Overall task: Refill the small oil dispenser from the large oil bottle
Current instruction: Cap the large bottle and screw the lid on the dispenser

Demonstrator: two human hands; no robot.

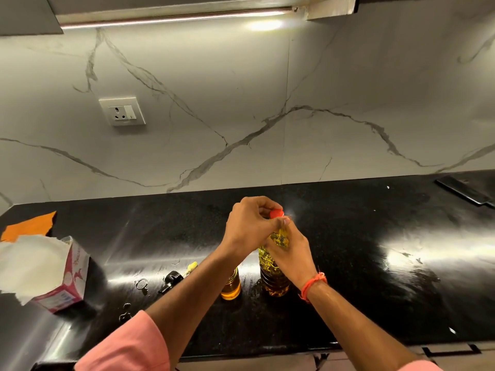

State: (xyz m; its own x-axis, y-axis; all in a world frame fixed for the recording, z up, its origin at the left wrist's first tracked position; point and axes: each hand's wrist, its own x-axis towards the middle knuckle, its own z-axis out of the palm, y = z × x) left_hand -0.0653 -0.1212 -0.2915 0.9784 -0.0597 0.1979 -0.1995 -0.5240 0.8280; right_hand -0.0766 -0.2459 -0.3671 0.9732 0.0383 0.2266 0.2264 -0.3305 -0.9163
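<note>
Head view: large oil bottle point(274, 274) stands upright on black desk point(375, 236), centre. Left hand point(247, 227) grip closed around red cap point(276, 213) at bottle top. Right hand point(290, 250) grip wrapped around bottle's upper body. Small oil dispenser point(231, 286) just left of bottle, partly hidden behind left forearm, amber oil visible inside. Black lid part point(171, 280) lies further left. Tissue box point(63, 282) near left edge.

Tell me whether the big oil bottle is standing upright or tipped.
Upright. The large oil bottle stands on its base on the counter, red cap on top.
</note>
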